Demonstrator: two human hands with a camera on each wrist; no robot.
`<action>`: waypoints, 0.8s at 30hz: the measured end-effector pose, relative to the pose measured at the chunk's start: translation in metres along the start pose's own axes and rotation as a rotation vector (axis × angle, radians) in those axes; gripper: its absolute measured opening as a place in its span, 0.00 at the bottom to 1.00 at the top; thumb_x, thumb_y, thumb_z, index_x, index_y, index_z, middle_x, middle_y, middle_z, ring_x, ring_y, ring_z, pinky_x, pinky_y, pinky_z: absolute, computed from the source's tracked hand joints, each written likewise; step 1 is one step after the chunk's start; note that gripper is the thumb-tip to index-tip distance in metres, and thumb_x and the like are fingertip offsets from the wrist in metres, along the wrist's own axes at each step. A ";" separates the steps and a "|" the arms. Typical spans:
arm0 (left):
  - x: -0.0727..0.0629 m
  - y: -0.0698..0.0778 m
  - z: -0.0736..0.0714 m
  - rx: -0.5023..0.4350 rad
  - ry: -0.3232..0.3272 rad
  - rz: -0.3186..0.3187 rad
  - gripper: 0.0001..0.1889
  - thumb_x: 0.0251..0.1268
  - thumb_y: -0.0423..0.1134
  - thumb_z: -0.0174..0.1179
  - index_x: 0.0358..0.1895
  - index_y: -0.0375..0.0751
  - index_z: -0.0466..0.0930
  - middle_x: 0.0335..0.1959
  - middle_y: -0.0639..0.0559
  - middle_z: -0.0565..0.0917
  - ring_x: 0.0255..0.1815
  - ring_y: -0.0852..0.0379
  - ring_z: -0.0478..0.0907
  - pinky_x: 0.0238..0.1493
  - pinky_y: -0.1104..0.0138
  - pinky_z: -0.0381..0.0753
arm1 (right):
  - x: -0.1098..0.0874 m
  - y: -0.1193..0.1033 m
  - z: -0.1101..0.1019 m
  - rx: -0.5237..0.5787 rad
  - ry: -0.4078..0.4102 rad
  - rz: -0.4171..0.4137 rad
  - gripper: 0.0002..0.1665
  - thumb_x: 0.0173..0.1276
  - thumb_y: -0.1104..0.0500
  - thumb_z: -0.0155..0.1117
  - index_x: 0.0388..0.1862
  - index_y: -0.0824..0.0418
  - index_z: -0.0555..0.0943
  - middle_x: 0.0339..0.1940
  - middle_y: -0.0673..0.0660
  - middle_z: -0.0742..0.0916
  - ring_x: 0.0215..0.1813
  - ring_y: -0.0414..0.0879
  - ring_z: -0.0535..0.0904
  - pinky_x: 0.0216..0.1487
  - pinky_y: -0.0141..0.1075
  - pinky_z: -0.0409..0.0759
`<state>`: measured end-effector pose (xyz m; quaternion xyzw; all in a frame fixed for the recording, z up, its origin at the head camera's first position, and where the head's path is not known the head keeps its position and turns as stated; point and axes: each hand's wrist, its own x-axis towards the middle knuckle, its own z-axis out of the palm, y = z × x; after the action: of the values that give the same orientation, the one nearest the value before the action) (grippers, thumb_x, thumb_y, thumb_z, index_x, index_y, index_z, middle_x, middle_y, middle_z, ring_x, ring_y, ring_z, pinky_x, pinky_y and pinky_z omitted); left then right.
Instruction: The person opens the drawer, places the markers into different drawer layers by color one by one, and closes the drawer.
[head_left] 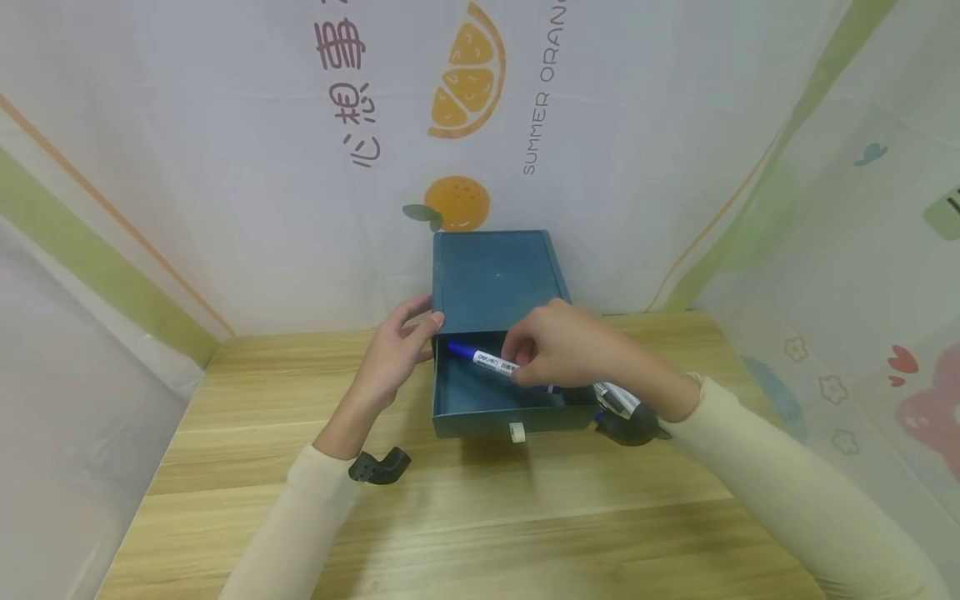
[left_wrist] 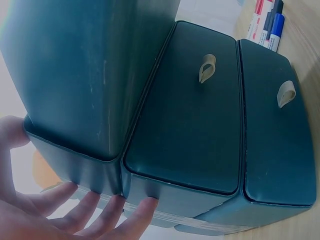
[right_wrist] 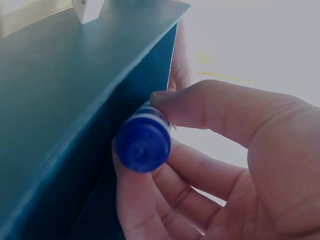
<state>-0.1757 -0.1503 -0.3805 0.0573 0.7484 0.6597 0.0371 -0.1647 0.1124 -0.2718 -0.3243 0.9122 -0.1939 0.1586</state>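
A blue-capped whiteboard marker (head_left: 491,362) with a white printed body lies slanted over the pulled-out top drawer (head_left: 480,400) of a dark teal drawer cabinet (head_left: 495,279). My right hand (head_left: 558,346) pinches it between thumb and fingers. The right wrist view shows the blue end of the marker (right_wrist: 143,145) pointing at the camera, close by the drawer wall. My left hand (head_left: 393,350) rests against the cabinet's left side, thumb at the top edge. In the left wrist view, its extended fingers (left_wrist: 107,212) touch the side panels.
Below the pulled-out drawer, two lower drawers (left_wrist: 185,115) with loop tabs are closed. Several markers (left_wrist: 267,25) with red, black and blue parts lie on the wooden table (head_left: 300,533) beside the cabinet. A printed curtain (head_left: 622,167) hangs behind.
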 end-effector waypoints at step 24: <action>-0.001 0.000 0.000 0.010 -0.003 -0.003 0.34 0.88 0.50 0.58 0.86 0.38 0.63 0.84 0.41 0.67 0.79 0.37 0.73 0.69 0.42 0.82 | 0.005 -0.006 0.001 -0.028 0.013 -0.020 0.12 0.70 0.61 0.78 0.50 0.62 0.93 0.37 0.47 0.92 0.40 0.41 0.87 0.46 0.37 0.90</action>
<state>-0.1751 -0.1505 -0.3800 0.0573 0.7517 0.6558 0.0392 -0.1646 0.1046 -0.2712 -0.3343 0.9126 -0.1845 0.1463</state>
